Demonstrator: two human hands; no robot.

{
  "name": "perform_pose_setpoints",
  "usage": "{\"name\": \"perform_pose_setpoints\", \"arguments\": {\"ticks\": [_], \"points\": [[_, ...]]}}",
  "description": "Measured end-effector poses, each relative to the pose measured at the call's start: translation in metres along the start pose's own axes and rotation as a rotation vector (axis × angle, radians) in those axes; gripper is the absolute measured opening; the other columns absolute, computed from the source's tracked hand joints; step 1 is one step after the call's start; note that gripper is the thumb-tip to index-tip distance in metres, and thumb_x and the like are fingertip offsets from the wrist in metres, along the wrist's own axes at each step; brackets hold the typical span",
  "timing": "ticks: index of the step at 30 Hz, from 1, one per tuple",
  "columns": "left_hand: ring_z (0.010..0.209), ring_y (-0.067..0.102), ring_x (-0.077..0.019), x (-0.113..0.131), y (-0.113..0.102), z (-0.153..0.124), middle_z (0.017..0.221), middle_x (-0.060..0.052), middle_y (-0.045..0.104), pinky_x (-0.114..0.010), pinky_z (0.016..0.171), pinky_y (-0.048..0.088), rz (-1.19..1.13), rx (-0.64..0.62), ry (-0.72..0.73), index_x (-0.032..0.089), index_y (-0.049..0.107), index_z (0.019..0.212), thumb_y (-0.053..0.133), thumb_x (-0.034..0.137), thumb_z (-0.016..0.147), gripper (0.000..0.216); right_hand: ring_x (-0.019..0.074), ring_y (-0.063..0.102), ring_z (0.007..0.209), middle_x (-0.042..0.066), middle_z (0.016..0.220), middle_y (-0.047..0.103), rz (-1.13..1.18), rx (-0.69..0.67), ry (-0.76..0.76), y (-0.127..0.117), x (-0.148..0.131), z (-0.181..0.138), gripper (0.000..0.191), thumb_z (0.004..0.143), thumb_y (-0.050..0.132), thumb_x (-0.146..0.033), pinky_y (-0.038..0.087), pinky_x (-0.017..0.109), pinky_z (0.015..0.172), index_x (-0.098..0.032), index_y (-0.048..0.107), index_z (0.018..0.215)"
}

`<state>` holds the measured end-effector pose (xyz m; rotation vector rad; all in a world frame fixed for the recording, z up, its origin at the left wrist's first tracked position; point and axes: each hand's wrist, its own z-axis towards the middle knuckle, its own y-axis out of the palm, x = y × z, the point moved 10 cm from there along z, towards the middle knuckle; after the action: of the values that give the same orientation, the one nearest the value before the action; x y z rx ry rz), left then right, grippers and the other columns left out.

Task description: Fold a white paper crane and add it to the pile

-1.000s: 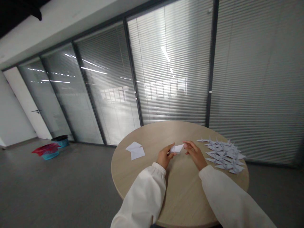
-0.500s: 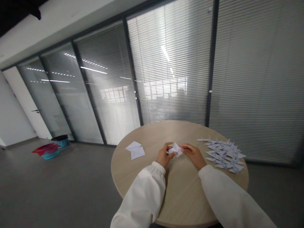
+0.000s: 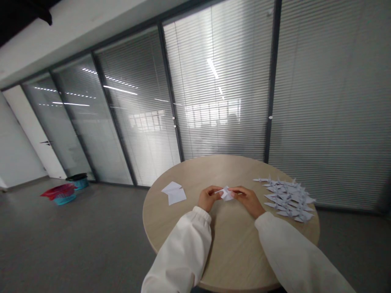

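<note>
Folded white paper (image 3: 227, 195), one piece, held in both my hands

Position: over the middle of a round wooden table (image 3: 236, 256), in front of me; whether it touches the tabletop I cannot tell. Direction: a narrow tip points left, into my left hand (image 3: 209, 198); the long axis seems to run from hand to hand, though my fingers cover the ends. Appearance: small, plain white, creased, with angled flaps. Markings: too small to make out. Hands: left pinching one side; my right hand (image 3: 247, 200) pinching the other. Also on the table: loose white paper (image 3: 176, 194), left; a pile of folded paper birds (image 3: 288, 199), right.
</note>
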<state>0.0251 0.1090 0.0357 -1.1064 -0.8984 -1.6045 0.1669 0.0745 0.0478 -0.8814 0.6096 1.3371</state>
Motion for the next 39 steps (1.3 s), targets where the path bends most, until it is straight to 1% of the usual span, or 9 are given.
{"name": "perform_pose_setpoints", "arguments": {"ticks": [5,9,11,13,20,27,32,35,39], "points": [[0.064,0.059,-0.0145,0.002,-0.004,0.000,0.074,-0.006,0.065,-0.030,0.064,0.050,0.082,0.039,0.020,0.012,0.065,0.081,0.071,0.032,0.057,0.032,0.0190,0.060,0.079,0.005,0.085,0.066,-0.011,0.023,0.046,-0.001,0.003,-0.001,0.027,0.070,0.059,-0.040,0.045,0.031,0.075,-0.018,0.064,0.086],[0.090,0.057,-0.0193,0.023,-0.003,-0.006,0.098,-0.009,0.061,-0.033,0.079,0.047,0.215,0.079,0.192,0.016,0.067,0.083,0.070,0.029,0.058,0.027,0.0189,0.060,0.078,0.005,0.083,0.066,-0.037,0.072,0.046,-0.006,0.003,0.000,0.027,0.071,0.058,-0.041,0.045,0.030,0.074,-0.017,0.064,0.084],[0.098,0.053,-0.0208,0.029,0.004,-0.009,0.106,-0.010,0.056,-0.032,0.078,0.048,0.234,0.051,0.232,0.018,0.067,0.084,0.071,0.026,0.057,0.028,0.0191,0.059,0.078,0.005,0.083,0.066,-0.047,0.100,0.041,-0.008,0.002,0.001,0.028,0.071,0.058,-0.041,0.045,0.030,0.073,-0.017,0.064,0.084],[0.099,0.053,-0.0211,0.030,0.008,-0.011,0.110,-0.010,0.054,-0.031,0.073,0.051,0.231,0.024,0.228,0.019,0.067,0.084,0.072,0.025,0.056,0.030,0.0193,0.060,0.077,0.005,0.082,0.066,-0.051,0.130,0.041,-0.011,0.002,0.001,0.028,0.071,0.058,-0.042,0.045,0.030,0.073,-0.017,0.064,0.083],[0.093,0.057,-0.0203,0.033,0.003,-0.012,0.099,-0.010,0.062,-0.033,0.076,0.051,0.281,0.080,0.238,0.017,0.067,0.079,0.069,0.028,0.059,0.023,0.0188,0.061,0.072,0.006,0.077,0.066,-0.014,0.130,0.062,-0.010,0.006,0.001,0.032,0.069,0.059,-0.045,0.047,0.030,0.067,-0.016,0.062,0.084],[0.088,0.059,-0.0194,0.029,0.002,-0.010,0.095,-0.010,0.063,-0.034,0.078,0.049,0.210,0.081,0.219,0.015,0.067,0.076,0.067,0.031,0.062,0.021,0.0184,0.061,0.076,0.004,0.082,0.067,-0.021,0.022,0.065,0.005,0.011,0.000,0.029,0.070,0.058,-0.042,0.047,0.030,0.071,-0.018,0.063,0.085],[0.085,0.060,-0.0204,0.027,0.007,-0.010,0.091,-0.011,0.065,-0.035,0.080,0.047,0.156,0.055,0.171,0.013,0.067,0.073,0.069,0.031,0.060,0.023,0.0180,0.062,0.075,0.002,0.080,0.067,-0.049,0.004,0.030,0.009,0.006,-0.001,0.023,0.071,0.058,-0.039,0.047,0.029,0.071,-0.020,0.065,0.083],[0.092,0.058,-0.0220,0.024,0.010,-0.010,0.092,-0.011,0.065,-0.034,0.079,0.047,0.155,0.027,0.142,0.014,0.068,0.074,0.069,0.031,0.060,0.022,0.0181,0.061,0.073,0.002,0.077,0.067,-0.116,0.010,0.005,0.008,0.001,-0.002,0.020,0.072,0.057,-0.038,0.047,0.029,0.069,-0.021,0.065,0.079],[0.093,0.056,-0.0218,0.029,0.006,-0.011,0.089,-0.010,0.064,-0.032,0.076,0.047,0.272,0.062,0.217,0.016,0.068,0.073,0.068,0.032,0.060,0.020,0.0178,0.059,0.074,0.004,0.079,0.065,-0.197,0.052,-0.048,0.003,-0.010,-0.003,0.020,0.072,0.056,-0.038,0.046,0.028,0.066,-0.020,0.065,0.076]]}}
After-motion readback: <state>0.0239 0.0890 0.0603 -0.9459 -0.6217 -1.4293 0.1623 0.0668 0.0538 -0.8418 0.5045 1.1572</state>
